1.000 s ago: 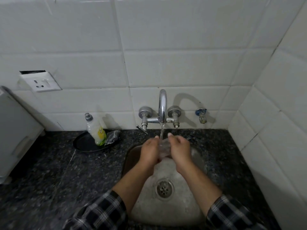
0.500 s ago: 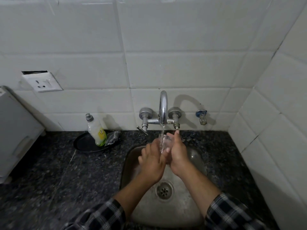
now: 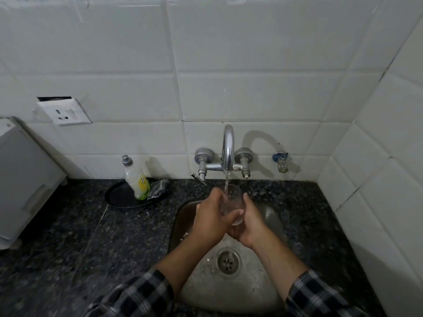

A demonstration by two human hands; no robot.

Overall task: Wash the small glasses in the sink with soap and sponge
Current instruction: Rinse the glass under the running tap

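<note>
Nearest the camera, two plaid sleeves (image 3: 142,296) lead forward over the sink (image 3: 270,216), and the forearms converge above the drain (image 3: 228,261). Just beyond the drain the left hand (image 3: 211,221) and right hand (image 3: 250,225) meet around one small glass (image 3: 231,200). The left fingers (image 3: 230,216) curl across the near wall of the glass, pressed together, with the thumb up at the rim on the far-left side. The right hand cups the lower part from the other side; its fingers are mostly hidden under the glass, so how tightly they press I cannot tell, though its thumb (image 3: 248,199) stands along the right wall. The glass lies between the two palms, touching both, its long axis tilted: base toward the wrists and low, mouth up and away toward the wall. That tilt is what matters, since the open mouth sits directly under the tap (image 3: 229,147) and the stream (image 3: 226,183) falls into it. Both hands are equally close; I judge this a rinse, and the next turn of the glass would be done by rolling it between the palms about that axis, with slipping on wet glass the likely risk. Left of the fingers and farther back, well apart, a soap bottle (image 3: 135,179) stands on a dark tray (image 3: 119,197) beside what looks like a dark scrubber (image 3: 159,188).
</note>
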